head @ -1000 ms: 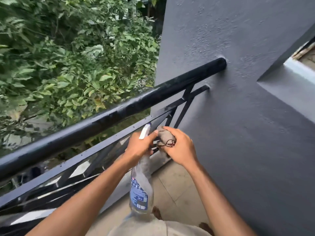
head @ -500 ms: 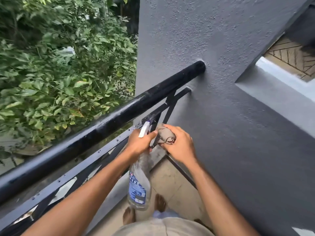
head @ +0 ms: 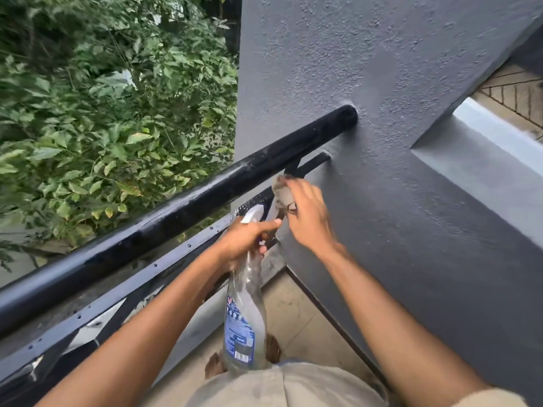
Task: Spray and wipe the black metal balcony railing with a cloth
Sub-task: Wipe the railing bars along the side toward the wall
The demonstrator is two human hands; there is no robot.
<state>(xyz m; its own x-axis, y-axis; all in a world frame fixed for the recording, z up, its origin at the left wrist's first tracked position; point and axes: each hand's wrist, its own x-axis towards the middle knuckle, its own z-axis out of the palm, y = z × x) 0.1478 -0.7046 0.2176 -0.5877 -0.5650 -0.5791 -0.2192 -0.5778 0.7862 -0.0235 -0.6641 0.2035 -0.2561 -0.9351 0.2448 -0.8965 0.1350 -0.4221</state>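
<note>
At wall end of black railing: right hand, fingers curled round grey cloth, presses it on thin bars under top rail. Left hand, fingers wrapped round spray bottle neck; bottle hangs inside balcony. Risks: droplets on wet bars, so grip may slip and bottle drop to floor; loosened cloth may fall through bars. Blue label, barcode shows; writing too blurred to read.

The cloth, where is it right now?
In the head view, the cloth is bunched in the right hand, just under the top rail near the grey wall.
</note>
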